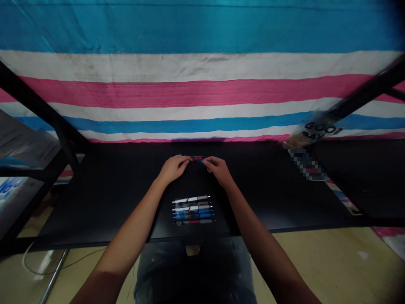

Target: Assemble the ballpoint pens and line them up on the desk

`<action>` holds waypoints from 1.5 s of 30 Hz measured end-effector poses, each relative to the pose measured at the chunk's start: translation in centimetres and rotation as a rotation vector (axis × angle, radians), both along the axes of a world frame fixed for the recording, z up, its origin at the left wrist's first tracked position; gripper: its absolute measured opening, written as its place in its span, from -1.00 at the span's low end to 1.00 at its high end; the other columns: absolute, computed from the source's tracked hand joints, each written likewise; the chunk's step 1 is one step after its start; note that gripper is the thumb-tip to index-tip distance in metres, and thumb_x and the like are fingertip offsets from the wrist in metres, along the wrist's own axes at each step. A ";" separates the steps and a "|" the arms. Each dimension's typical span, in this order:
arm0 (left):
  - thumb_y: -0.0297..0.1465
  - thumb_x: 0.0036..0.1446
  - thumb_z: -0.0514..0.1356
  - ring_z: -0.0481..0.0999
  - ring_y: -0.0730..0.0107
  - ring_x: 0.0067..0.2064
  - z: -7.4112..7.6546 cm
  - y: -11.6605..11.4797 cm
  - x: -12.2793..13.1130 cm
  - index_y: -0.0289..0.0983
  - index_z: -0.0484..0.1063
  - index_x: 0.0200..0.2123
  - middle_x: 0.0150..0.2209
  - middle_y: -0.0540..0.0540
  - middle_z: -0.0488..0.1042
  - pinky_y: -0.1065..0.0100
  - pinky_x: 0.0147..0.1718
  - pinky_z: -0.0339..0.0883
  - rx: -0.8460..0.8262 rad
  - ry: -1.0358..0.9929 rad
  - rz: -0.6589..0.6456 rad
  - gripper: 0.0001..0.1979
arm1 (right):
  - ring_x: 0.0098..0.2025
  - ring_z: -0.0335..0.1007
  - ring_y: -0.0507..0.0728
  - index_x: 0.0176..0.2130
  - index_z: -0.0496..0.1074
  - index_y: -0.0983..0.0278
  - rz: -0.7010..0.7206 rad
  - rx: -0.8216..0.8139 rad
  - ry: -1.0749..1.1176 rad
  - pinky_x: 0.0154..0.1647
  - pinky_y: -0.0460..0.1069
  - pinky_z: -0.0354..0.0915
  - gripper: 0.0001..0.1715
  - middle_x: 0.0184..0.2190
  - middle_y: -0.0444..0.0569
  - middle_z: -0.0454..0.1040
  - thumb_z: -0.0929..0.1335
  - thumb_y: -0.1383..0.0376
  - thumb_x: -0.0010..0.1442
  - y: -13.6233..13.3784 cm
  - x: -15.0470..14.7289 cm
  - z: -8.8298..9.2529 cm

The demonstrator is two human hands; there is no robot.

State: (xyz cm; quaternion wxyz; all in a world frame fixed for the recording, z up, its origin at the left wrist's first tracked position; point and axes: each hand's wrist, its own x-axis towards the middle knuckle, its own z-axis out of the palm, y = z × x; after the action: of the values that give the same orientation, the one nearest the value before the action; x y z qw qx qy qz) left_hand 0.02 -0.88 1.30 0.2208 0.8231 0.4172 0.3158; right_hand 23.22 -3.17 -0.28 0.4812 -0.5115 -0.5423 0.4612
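Observation:
My left hand (173,167) and my right hand (217,169) meet over the far middle of a black table (104,190). Both are closed in a pinch on one pen (197,158) with a red and black barrel, held level between them just above the tabletop. Nearer to me, a row of several pens (193,210) lies side by side on the table: white ones at the far side, blue ones in the middle, a dark one nearest me. Neither hand touches that row.
A blue, white and pink striped tarp (202,84) hangs behind the table. Black frame bars (38,109) slant at left and right. A clear bag with printed letters (316,131) hangs at the right. A cable (72,261) lies on the floor at left.

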 end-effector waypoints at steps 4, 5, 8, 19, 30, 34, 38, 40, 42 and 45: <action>-0.36 0.38 0.10 0.61 0.20 -0.10 0.1 0.0 0.0 -0.17 0.59 -0.04 -0.12 -0.12 0.63 0.19 -0.04 0.44 0.000 0.001 0.007 -0.74 | -0.53 0.17 0.04 -0.34 0.56 0.25 0.006 0.003 -0.021 -0.48 -0.02 0.08 -0.59 -0.62 -0.19 0.29 0.48 -0.05 0.10 0.1 0.0 -0.1; -0.36 0.38 0.10 0.61 0.20 -0.10 0.1 0.0 0.0 -0.18 0.59 -0.04 -0.11 -0.12 0.63 0.18 -0.03 0.44 0.000 -0.002 0.007 -0.74 | -0.53 0.18 0.04 -0.34 0.57 0.25 0.001 0.005 -0.015 -0.47 -0.02 0.09 -0.59 -0.61 -0.19 0.30 0.48 -0.05 0.10 0.1 0.0 -0.1; -0.37 0.38 0.10 0.61 0.19 -0.07 0.0 0.1 0.1 -0.19 0.58 -0.04 -0.09 -0.12 0.64 0.15 0.00 0.44 0.003 -0.027 -0.003 -0.75 | -0.52 0.21 0.04 -0.30 0.57 0.25 -0.018 0.008 0.033 -0.44 -0.02 0.12 -0.63 -0.59 -0.19 0.33 0.49 -0.01 0.09 0.2 -0.1 -0.3; -0.38 0.34 0.14 0.63 0.22 -0.14 -0.2 0.2 0.2 -0.22 0.53 0.01 -0.13 -0.13 0.64 0.21 -0.07 0.46 -0.027 -0.072 0.048 -0.75 | -0.50 0.22 0.04 -0.17 0.51 0.21 -0.027 -0.051 0.222 -0.44 -0.04 0.14 -0.62 -0.57 -0.22 0.32 0.49 0.05 0.09 0.4 0.1 -0.8; -0.38 0.34 0.14 0.61 0.21 -0.10 -0.2 0.2 0.1 -0.21 0.58 -0.06 -0.12 -0.13 0.64 0.23 -0.04 0.43 -0.007 -0.077 0.003 -0.77 | -0.51 0.22 0.01 -0.23 0.56 0.26 -0.016 -0.034 0.234 -0.44 -0.05 0.12 -0.67 -0.57 -0.19 0.35 0.50 0.08 0.10 0.8 0.2 -1.5; -0.37 0.32 0.17 0.61 0.24 -0.17 -0.4 0.2 0.1 -0.21 0.59 -0.06 -0.16 -0.11 0.64 0.25 -0.11 0.44 -0.003 -0.074 0.020 -0.78 | -0.50 0.23 0.02 -0.22 0.56 0.25 -0.019 -0.029 0.231 -0.44 -0.05 0.13 -0.66 -0.56 -0.18 0.35 0.51 0.07 0.10 0.8 0.2 -1.6; -0.32 0.34 0.17 0.61 0.24 -0.19 -0.4 0.2 0.2 -0.22 0.59 -0.08 -0.17 -0.12 0.64 0.27 -0.15 0.44 0.000 -0.082 0.041 -0.78 | -0.51 0.23 0.02 -0.22 0.56 0.25 -0.017 -0.036 0.248 -0.44 -0.04 0.12 -0.67 -0.56 -0.19 0.35 0.51 0.08 0.10 0.8 0.2 -1.6; -0.33 0.35 0.15 0.61 0.23 -0.16 -0.4 0.2 0.2 -0.22 0.59 -0.09 -0.17 -0.12 0.64 0.26 -0.12 0.44 0.002 -0.081 0.039 -0.78 | -0.50 0.23 0.02 -0.24 0.56 0.25 -0.021 -0.039 0.261 -0.44 -0.04 0.12 -0.67 -0.55 -0.18 0.36 0.51 0.08 0.09 0.8 0.2 -1.5; -0.33 0.35 0.15 0.62 0.22 -0.14 -0.4 0.2 0.1 -0.22 0.60 -0.09 -0.16 -0.12 0.64 0.25 -0.10 0.44 0.004 -0.078 0.035 -0.78 | -0.50 0.23 0.02 -0.27 0.55 0.25 -0.026 -0.034 0.248 -0.44 -0.04 0.13 -0.67 -0.54 -0.18 0.36 0.51 0.06 0.09 0.7 0.1 -1.4; -0.33 0.35 0.16 0.62 0.21 -0.13 -0.4 0.3 0.1 -0.23 0.60 -0.09 -0.15 -0.13 0.65 0.24 -0.10 0.44 0.008 -0.075 0.037 -0.78 | -0.51 0.21 0.02 -0.36 0.52 0.25 -0.022 -0.018 0.188 -0.44 -0.03 0.14 -0.64 -0.56 -0.17 0.35 0.49 0.00 0.13 0.6 0.1 -1.2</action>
State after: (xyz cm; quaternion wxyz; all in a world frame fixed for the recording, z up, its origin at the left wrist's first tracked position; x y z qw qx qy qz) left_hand 0.10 -0.60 0.95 0.2272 0.8038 0.4224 0.3519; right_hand 23.34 -2.57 -1.45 0.5305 -0.4764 -0.4848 0.5066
